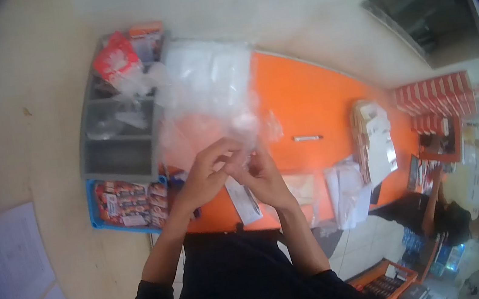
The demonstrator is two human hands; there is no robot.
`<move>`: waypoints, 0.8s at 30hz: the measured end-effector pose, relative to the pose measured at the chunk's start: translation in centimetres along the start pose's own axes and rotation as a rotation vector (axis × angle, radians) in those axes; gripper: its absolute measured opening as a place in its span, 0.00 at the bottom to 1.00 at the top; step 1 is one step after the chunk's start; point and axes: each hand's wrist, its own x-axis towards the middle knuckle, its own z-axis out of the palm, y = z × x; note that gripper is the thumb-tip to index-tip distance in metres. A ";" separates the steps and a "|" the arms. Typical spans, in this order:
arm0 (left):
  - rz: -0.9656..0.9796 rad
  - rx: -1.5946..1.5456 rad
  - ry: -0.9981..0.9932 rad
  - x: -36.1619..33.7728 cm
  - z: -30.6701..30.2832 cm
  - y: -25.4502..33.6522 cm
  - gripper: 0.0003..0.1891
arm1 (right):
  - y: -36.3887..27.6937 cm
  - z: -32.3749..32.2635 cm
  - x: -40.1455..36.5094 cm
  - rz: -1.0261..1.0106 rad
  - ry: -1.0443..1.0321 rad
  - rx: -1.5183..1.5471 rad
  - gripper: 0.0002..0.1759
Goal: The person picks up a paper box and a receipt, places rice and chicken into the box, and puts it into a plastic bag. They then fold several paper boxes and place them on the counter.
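Both my hands meet above the orange table (pixel 305 91), near its front edge. My left hand (pixel 212 171) has its fingers bent and pressed around a piece of clear plastic (pixel 246 154). From the right, my right hand (pixel 265 179) closes on the same plastic, fingertips close to the left ones. What lies between the fingers is blurred. Beyond the hands is a pile of clear plastic bags (pixel 211 77). Below them on the table lies a white paper slip (pixel 243 201).
Left stand a grey compartment tray (pixel 121 157) with a red packet (pixel 116 58) and a blue basket (pixel 94 214) of small packets. To the right are a marker (pixel 308 137), papers (pixel 346 192) and a paper stack (pixel 376 142). Another person (pixel 445 218) works at far right.
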 end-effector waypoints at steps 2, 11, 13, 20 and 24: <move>0.067 0.369 -0.047 -1.8 2.0 1.2 0.18 | -1.0 -2.4 -2.8 -0.010 -0.081 -0.258 0.21; 0.078 0.821 0.546 -5.1 25.4 3.1 0.27 | -3.6 -23.7 -13.2 -0.297 0.043 -0.162 0.13; -0.114 0.919 0.524 -6.8 26.9 -2.8 0.28 | 0.7 -25.2 -13.6 -0.031 -0.225 0.058 0.13; -0.046 0.772 0.522 -9.7 29.3 -5.4 0.17 | 26.1 -20.7 -11.8 -0.387 -0.385 -0.585 0.12; 0.100 0.554 0.526 -11.1 26.8 -5.2 0.14 | 23.7 -16.8 -9.8 -0.442 -0.680 -1.045 0.11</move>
